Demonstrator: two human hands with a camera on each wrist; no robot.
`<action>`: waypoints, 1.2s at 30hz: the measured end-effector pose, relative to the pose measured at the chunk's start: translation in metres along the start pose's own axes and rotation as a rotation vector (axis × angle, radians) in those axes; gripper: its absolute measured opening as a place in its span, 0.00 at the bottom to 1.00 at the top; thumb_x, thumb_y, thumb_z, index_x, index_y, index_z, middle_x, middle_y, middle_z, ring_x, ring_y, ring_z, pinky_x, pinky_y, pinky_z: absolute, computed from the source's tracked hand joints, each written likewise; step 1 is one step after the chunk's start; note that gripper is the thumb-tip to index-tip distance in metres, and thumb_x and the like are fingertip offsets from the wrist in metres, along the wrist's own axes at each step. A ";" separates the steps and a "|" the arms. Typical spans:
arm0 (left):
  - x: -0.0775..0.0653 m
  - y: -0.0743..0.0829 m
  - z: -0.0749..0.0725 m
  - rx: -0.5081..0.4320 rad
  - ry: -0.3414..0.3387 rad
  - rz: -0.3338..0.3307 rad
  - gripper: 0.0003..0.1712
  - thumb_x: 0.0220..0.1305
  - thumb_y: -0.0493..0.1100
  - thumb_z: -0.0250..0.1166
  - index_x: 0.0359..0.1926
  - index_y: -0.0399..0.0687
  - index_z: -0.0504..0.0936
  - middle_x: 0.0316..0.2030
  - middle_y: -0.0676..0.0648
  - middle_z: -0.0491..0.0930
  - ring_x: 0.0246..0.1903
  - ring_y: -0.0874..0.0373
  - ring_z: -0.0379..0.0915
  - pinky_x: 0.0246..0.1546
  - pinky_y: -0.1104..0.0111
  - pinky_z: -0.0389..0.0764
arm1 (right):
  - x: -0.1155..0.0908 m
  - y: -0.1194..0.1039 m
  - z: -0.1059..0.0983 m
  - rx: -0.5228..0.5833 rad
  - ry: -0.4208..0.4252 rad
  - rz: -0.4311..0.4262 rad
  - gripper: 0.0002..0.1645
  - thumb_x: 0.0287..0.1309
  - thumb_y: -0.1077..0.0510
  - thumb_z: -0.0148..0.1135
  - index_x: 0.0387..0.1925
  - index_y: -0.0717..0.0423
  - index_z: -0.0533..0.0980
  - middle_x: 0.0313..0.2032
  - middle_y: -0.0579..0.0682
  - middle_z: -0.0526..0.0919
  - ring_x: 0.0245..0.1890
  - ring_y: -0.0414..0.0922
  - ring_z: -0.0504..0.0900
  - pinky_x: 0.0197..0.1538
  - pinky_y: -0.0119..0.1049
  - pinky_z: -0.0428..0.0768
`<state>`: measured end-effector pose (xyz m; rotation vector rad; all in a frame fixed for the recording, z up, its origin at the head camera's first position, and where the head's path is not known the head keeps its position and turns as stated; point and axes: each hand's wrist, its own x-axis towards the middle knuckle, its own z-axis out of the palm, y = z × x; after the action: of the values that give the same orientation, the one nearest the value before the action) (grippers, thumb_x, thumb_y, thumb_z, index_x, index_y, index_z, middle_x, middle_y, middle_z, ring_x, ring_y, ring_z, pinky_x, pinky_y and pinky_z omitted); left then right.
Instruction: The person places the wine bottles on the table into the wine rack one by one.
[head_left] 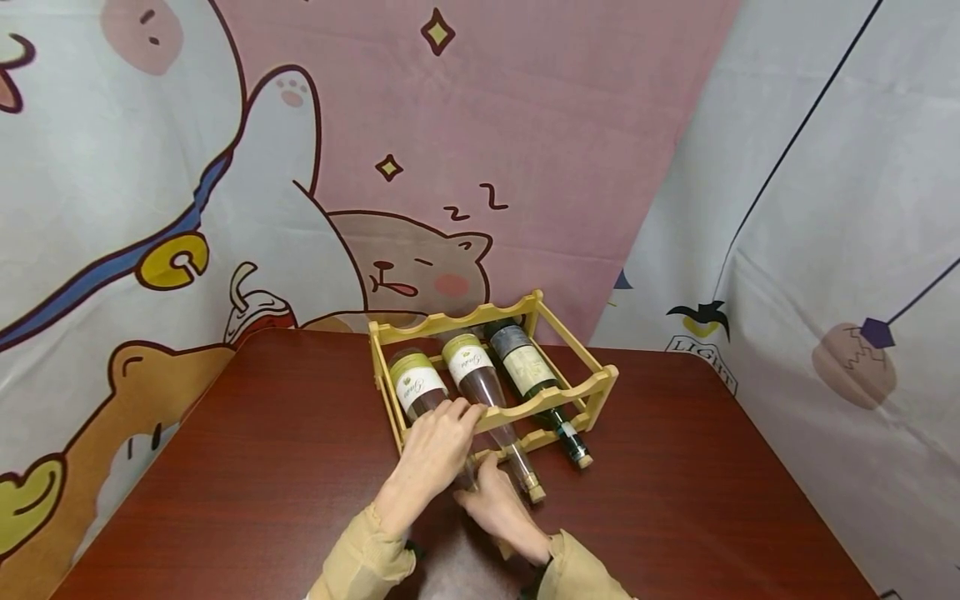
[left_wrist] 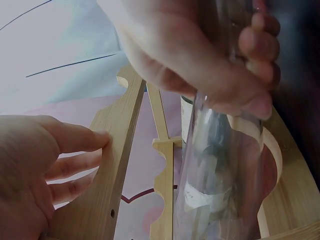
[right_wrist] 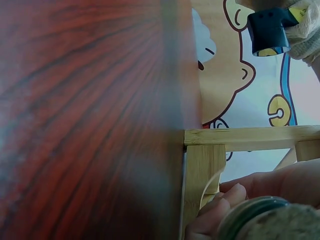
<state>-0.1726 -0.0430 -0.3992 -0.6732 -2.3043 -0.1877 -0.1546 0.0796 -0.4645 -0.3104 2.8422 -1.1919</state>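
Observation:
A wooden wine rack [head_left: 596,386] on the table holds three corked bottles lying with their necks toward me. My left hand [head_left: 438,440] grips the front upper rail at its left part; in the left wrist view its thumb presses the wooden rail [left_wrist: 116,150]. Below it, my right hand [head_left: 497,504] has its fingers curled round the neck of the left clear bottle [head_left: 417,379], which bears a green-and-white label. The middle clear bottle [head_left: 467,354] looks alike. A dark green bottle [head_left: 525,362] lies on the right. Up close in the right wrist view shows a cork [right_wrist: 282,224].
The rack stands on a reddish-brown table [head_left: 262,467], near its back edge. Behind hangs a cartoon-printed cloth [head_left: 570,150]. A black wrist device [right_wrist: 267,32] sits by the left sleeve in the right wrist view.

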 end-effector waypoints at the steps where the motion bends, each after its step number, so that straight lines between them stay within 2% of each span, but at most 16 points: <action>1: 0.000 0.000 0.000 0.001 0.000 0.000 0.14 0.51 0.36 0.66 0.41 0.50 0.81 0.28 0.51 0.80 0.26 0.57 0.74 0.18 0.68 0.75 | 0.001 0.000 0.001 0.003 0.003 0.004 0.32 0.40 0.60 0.68 0.45 0.72 0.63 0.28 0.61 0.80 0.26 0.47 0.74 0.26 0.37 0.70; 6: 0.000 0.000 0.000 0.007 0.001 0.001 0.14 0.51 0.36 0.65 0.41 0.50 0.81 0.28 0.51 0.80 0.25 0.57 0.74 0.18 0.68 0.75 | 0.003 -0.002 0.005 0.014 0.033 0.025 0.33 0.39 0.59 0.70 0.43 0.71 0.63 0.28 0.63 0.79 0.27 0.49 0.76 0.26 0.39 0.72; 14: 0.000 0.000 0.000 0.003 -0.001 -0.003 0.15 0.48 0.35 0.66 0.41 0.50 0.81 0.29 0.51 0.81 0.26 0.57 0.74 0.19 0.68 0.75 | 0.004 -0.005 0.009 0.090 0.034 0.037 0.35 0.43 0.59 0.69 0.46 0.73 0.60 0.16 0.56 0.79 0.14 0.42 0.75 0.20 0.34 0.71; 20: 0.000 0.001 -0.001 0.011 0.002 0.000 0.18 0.45 0.35 0.68 0.41 0.50 0.81 0.29 0.51 0.80 0.26 0.56 0.75 0.20 0.68 0.76 | 0.006 -0.007 0.012 0.088 0.053 0.024 0.34 0.43 0.59 0.68 0.45 0.73 0.60 0.21 0.58 0.80 0.14 0.42 0.75 0.20 0.32 0.72; 25: 0.000 0.001 -0.001 0.009 0.005 0.000 0.20 0.42 0.36 0.70 0.41 0.50 0.81 0.29 0.51 0.80 0.27 0.57 0.75 0.20 0.68 0.76 | 0.009 -0.007 0.013 0.090 0.054 -0.003 0.30 0.44 0.60 0.67 0.43 0.71 0.61 0.20 0.56 0.79 0.11 0.38 0.74 0.18 0.29 0.71; 29: 0.000 0.000 0.000 -0.001 0.020 -0.003 0.20 0.42 0.43 0.73 0.40 0.50 0.81 0.28 0.51 0.80 0.26 0.57 0.74 0.19 0.67 0.76 | 0.014 -0.007 0.011 0.058 0.046 -0.051 0.28 0.46 0.61 0.64 0.43 0.71 0.60 0.18 0.56 0.78 0.12 0.38 0.72 0.17 0.29 0.70; 32: 0.000 0.000 0.001 -0.010 0.032 -0.002 0.21 0.40 0.46 0.75 0.39 0.49 0.81 0.27 0.51 0.79 0.25 0.57 0.74 0.18 0.67 0.75 | 0.016 -0.008 0.009 0.035 0.046 -0.119 0.28 0.49 0.62 0.61 0.46 0.73 0.59 0.23 0.57 0.78 0.15 0.39 0.73 0.19 0.28 0.70; 36: 0.000 0.000 0.001 -0.015 0.036 -0.001 0.20 0.40 0.43 0.75 0.39 0.49 0.81 0.26 0.51 0.79 0.24 0.57 0.74 0.18 0.67 0.75 | 0.017 -0.011 0.007 0.042 0.015 -0.162 0.28 0.51 0.65 0.58 0.50 0.75 0.59 0.29 0.62 0.76 0.16 0.39 0.74 0.19 0.26 0.71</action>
<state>-0.1726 -0.0428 -0.4000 -0.6712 -2.2709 -0.2158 -0.1687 0.0633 -0.4608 -0.5402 2.8471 -1.2842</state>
